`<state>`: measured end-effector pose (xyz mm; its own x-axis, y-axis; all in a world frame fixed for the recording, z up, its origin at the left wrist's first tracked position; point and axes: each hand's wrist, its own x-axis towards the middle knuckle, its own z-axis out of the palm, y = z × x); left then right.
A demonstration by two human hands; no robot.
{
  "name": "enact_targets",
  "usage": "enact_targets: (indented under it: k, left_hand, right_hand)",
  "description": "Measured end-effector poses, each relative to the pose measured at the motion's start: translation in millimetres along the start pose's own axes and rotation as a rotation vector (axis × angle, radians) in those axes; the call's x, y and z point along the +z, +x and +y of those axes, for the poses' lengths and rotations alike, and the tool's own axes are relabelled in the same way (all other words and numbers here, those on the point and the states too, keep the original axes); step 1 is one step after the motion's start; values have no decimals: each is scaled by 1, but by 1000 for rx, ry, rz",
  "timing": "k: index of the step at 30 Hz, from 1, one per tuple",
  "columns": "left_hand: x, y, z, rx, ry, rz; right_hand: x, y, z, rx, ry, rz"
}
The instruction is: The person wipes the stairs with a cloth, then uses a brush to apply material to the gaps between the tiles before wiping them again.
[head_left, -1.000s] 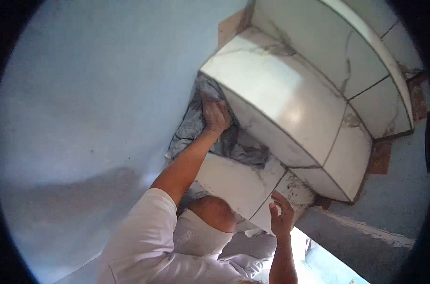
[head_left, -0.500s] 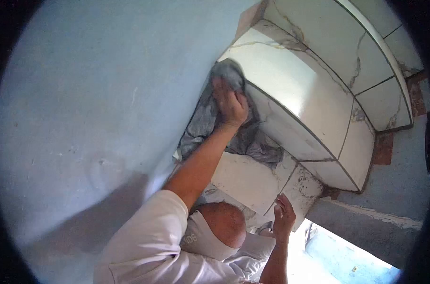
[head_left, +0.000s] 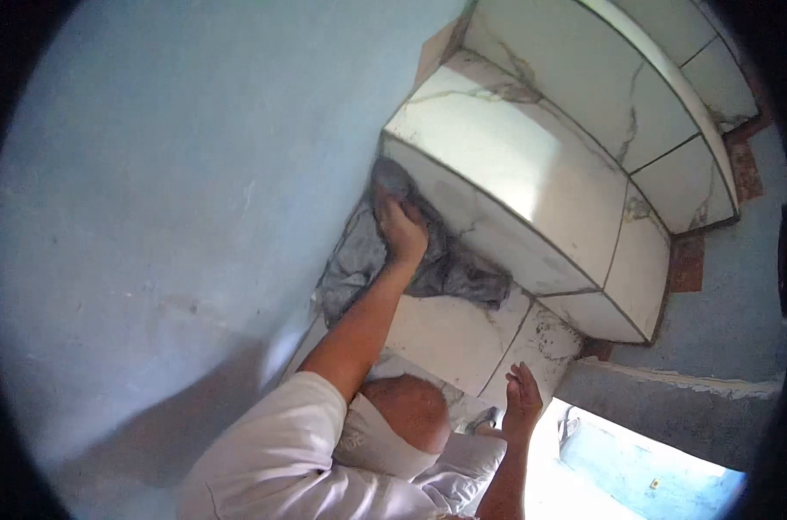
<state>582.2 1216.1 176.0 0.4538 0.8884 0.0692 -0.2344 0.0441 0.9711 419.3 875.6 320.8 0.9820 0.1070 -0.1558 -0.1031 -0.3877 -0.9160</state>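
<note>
Head view: left hand (head_left: 404,236) on a crumpled dark-grey cloth (head_left: 356,251) against a white marbled-tile step (head_left: 575,221).
The cloth lies on the lower tread (head_left: 445,338), beside the pale-blue painted wall (head_left: 194,173); I cannot tell whether the left grip closes on it. The right hand (head_left: 523,400), fingers loosely parted, hovers near the tread.

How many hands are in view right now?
2: the left hand is on the grey cloth against the upper step; the right hand is off the cloth, by the lower step. No others show.
</note>
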Motion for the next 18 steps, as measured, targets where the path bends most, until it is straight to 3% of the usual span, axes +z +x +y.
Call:
enact_targets:
  k: [1, 3, 4, 5, 7, 9, 13, 16, 17, 18]
  left_hand:
    - [9, 6, 17, 14, -10, -14]
    - [8, -6, 68, 368, 474, 55]
    - [17, 4, 87, 374, 469, 48]
    - [24, 14, 101, 503, 517, 71]
    - [28, 17, 82, 775, 642, 152]
    - [8, -6, 56, 710, 666, 136]
    - [4, -13, 73, 481, 619, 113]
    - [22, 9, 118, 612, 514, 76]
    - [19, 23, 66, 594, 597, 71]
    - [16, 13, 60, 589, 601, 73]
  right_hand:
    - [1, 1, -4, 3, -2, 4]
    - [-5, -10, -2, 39, -23, -9]
    - [-5, -5, 3, 21, -20, -7]
    - [-6, -10, 8, 25, -24, -5]
    - [-8, -16, 7, 65, -49, -3]
    - [-11, -11, 8, 95, -43, -2]
    - [-18, -23, 11, 88, -7, -3]
    - [-17, -20, 11, 96, -20, 42]
    - [-20, -22, 13, 95, -38, 38]
    - [-23, -18, 14, 74, -54, 28]
